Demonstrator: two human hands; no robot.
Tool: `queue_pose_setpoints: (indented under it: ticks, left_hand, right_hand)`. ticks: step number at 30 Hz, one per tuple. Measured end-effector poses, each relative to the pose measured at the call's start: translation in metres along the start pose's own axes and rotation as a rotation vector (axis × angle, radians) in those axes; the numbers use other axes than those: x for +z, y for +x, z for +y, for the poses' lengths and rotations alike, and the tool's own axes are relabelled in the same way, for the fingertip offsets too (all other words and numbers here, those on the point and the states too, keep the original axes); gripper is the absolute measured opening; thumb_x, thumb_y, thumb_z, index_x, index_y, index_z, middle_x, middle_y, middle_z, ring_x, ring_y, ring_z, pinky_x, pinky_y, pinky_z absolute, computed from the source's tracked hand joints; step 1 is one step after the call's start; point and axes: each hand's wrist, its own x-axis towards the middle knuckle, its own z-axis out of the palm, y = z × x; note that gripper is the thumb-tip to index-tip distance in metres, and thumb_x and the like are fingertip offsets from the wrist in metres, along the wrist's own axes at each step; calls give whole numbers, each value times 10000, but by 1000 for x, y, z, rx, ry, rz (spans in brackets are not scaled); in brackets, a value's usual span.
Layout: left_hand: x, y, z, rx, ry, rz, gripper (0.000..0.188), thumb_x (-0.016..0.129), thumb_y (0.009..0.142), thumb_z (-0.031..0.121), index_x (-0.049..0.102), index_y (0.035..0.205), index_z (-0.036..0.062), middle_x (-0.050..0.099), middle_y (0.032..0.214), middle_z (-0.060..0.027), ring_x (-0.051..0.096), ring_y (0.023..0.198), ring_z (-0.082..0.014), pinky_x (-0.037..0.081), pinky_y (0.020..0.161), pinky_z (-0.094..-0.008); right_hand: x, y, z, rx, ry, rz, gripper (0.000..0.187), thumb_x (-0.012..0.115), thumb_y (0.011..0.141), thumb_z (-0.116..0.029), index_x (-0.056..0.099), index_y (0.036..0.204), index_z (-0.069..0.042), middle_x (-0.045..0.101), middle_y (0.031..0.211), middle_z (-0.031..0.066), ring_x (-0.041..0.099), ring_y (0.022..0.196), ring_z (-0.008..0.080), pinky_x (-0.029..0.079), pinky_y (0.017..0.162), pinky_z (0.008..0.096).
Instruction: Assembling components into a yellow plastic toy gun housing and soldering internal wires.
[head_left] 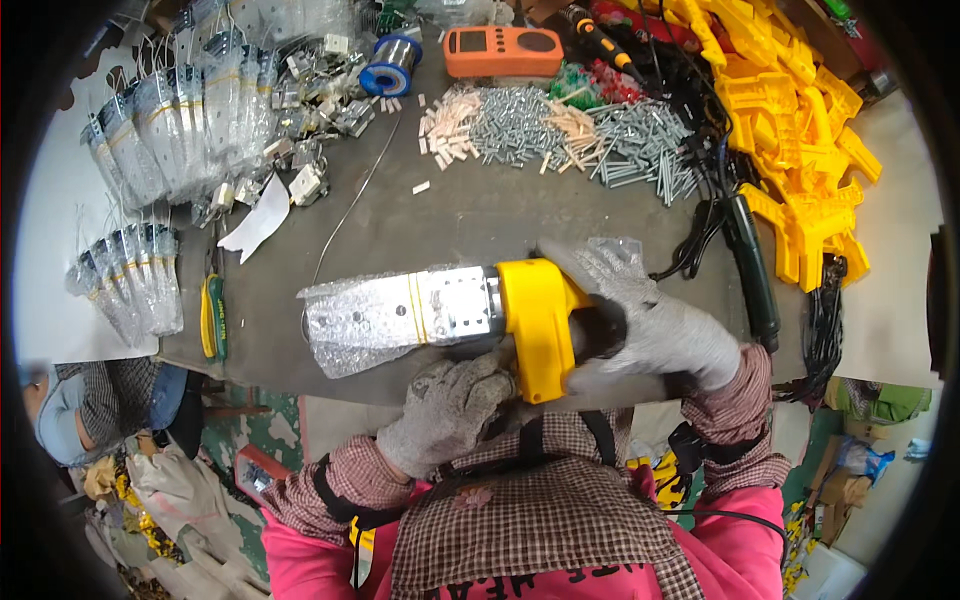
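A tool with a yellow plastic housing [535, 330] and a silvery metal plate [460, 305] lies level before me. Clear bubble wrap [350, 320] covers the plate's left end, and thin yellow bands circle it. My left hand [455, 405], in a grey knit glove, is closed at the tool's near side, beside the housing. Some of its fingertips are hidden beneath the tool. My right hand [650, 325], gloved alike, is at the housing's right side by a dark part [600, 325]. Motion smears its fingers, so their grip cannot be made out.
Bubble-wrapped plates [180, 115] stand at left, near green-and-yellow pliers [213, 315]. Farther back are a solder spool [391, 65], an orange meter [502, 52] and a screw pile [520, 125]. Yellow housings [780, 130] and a dark green-black handle [752, 270] lie right.
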Motion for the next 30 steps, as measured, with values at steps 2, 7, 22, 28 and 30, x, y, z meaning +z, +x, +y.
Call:
queue_pose_setpoints:
  ticks: [2, 7, 22, 28, 30]
  left_hand:
    - [2, -3, 2, 11, 33, 42, 336, 816, 751, 230, 653, 1007, 84, 665, 1198, -160, 694, 958, -298, 554, 757, -396]
    - [-18, 3, 13, -83, -1, -69, 459, 862, 699, 293, 688, 1067, 81, 689, 1140, -132, 683, 945, -309, 536, 799, -436]
    - [-83, 101, 26, 199, 166, 210, 708, 800, 716, 323, 556, 1351, 124, 535, 1401, -131, 506, 1290, -346, 320, 1099, -590]
    - [-36, 131, -5, -148, -24, -52, 516, 657, 927, 329, 544, 1386, 122, 625, 1243, -210, 581, 1199, -419, 471, 1007, -473]
    - [-55, 138, -43, -385, -19, -105, 431, 657, 924, 282, 580, 1298, 83, 694, 1055, -211, 668, 1051, -370, 529, 911, -416]
  right_hand:
    - [13, 8, -13, 43, -233, 143, 1151, 825, 667, -579, 295, 1538, -44, 462, 1396, 247, 434, 1313, 413, 290, 1128, 529]
    - [31, -2, -4, 94, -422, 229, 1158, 786, 656, -644, 314, 1536, -56, 467, 1403, 226, 434, 1295, 408, 266, 1122, 566]
    - [10, 22, 44, 23, -731, 266, 275, 589, 877, -195, 628, 1140, -124, 664, 905, 111, 678, 744, 301, 552, 612, 439]
    - [-4, 14, 39, 72, -701, 62, 276, 610, 887, -238, 640, 1103, -69, 666, 904, 131, 683, 824, 322, 559, 688, 434]
    - [-17, 24, 48, 79, -575, 215, 242, 599, 911, -233, 646, 1068, -55, 678, 895, 148, 686, 838, 337, 564, 702, 438]
